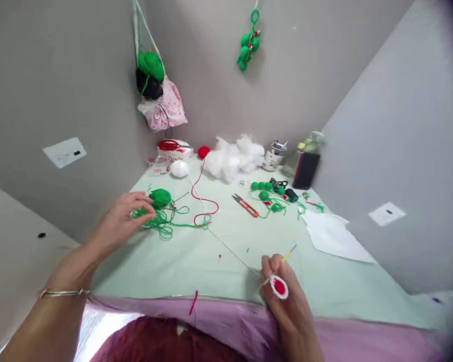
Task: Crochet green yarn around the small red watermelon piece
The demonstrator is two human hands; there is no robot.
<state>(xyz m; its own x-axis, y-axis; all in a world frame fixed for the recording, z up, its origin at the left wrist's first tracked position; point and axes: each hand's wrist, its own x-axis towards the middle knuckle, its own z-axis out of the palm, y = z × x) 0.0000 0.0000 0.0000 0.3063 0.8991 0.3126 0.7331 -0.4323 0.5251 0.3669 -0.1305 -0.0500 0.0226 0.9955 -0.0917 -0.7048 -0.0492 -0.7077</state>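
Note:
My right hand [287, 296] is closed near the table's front edge. A crochet hook [289, 253] with a yellow handle sticks out past its fingers. Against that hand rests a small oval crocheted piece [279, 287], red in the middle with a white border. White yarn [230, 250] runs from there back to a white ball [179, 169]. At the left, my left hand [126, 216] reaches over loose green yarn [160, 226] beside a green ball [160, 198]. Its fingers are curved, with a gap between thumb and forefinger; contact with the strands is unclear.
Orange thread snips [245, 205] lie mid-table, near green crocheted balls [264, 196]. White stuffing [234, 157], a red yarn ball [203, 152], red-handled scissors [169, 145] and a pen cup [275, 157] stand along the back. A dark phone [306, 171] leans at back right, behind white paper [332, 234].

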